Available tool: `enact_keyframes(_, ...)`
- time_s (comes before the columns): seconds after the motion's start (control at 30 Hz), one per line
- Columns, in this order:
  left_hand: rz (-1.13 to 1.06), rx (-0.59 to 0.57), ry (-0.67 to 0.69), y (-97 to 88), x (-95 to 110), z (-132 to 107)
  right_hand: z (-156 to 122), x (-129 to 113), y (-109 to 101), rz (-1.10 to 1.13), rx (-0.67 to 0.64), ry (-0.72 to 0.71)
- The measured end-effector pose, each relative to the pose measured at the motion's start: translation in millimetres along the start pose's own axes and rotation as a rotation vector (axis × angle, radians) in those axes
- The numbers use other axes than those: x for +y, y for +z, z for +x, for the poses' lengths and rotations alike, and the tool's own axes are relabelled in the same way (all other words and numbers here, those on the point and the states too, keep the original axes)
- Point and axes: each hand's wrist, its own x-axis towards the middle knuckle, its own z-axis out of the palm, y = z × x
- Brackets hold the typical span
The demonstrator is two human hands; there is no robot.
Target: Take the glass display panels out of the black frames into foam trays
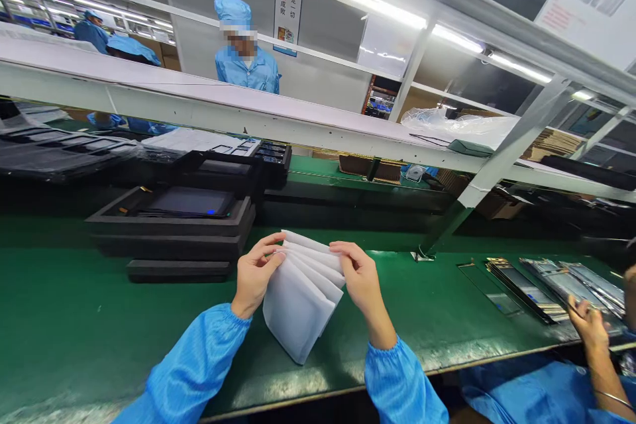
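A fanned bunch of white, soft-looking sleeves or folded sheets (301, 301) stands tilted over the green bench, its lower corner close to the surface. My left hand (257, 273) pinches the upper left corner, thumb in front and fingers behind. At the upper right edge, my right hand (358, 273) grips the spread layers between thumb and fingers. Several layers overlap, and whether they are pouches or plain sheets I cannot tell. Blue elastic cuffs cover both my wrists.
Black foam trays (171, 235) are stacked at the left, with a dark flat panel (191, 201) in the top one. A white post (497, 146) rises from the green bench (397, 318). At right, a co-worker's hand (589, 324) is beside several thin panels (527, 288).
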Motion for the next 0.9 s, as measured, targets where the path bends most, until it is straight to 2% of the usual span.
enact_keyframes(0.27, -0.009, -0.019, 0.020, -2.5, -7, 5, 30, -18, -9, -0.309, -0.225, 0.055)
enact_keyframes(0.43, -0.012, -0.041, 0.030, -3.2, -10, 5, 43, -28, -1, -0.442, -0.413, 0.033)
enact_keyframes(0.5, -0.010, -0.043, 0.033, -2.2, -10, 5, 47, -30, 4, -0.476, -0.442, 0.021)
enact_keyframes(0.57, -0.008, -0.037, 0.036, -0.9, -9, 6, 52, -31, 6, -0.500, -0.422, 0.013)
enact_keyframes(0.7, -0.008, 0.002, 0.039, 2.1, -7, 9, 59, -35, 3, -0.497, -0.279, 0.029)
enact_keyframes(0.9, -0.007, 0.053, 0.044, 8.8, -1, 18, 56, -44, -3, -0.424, -0.154, 0.019)
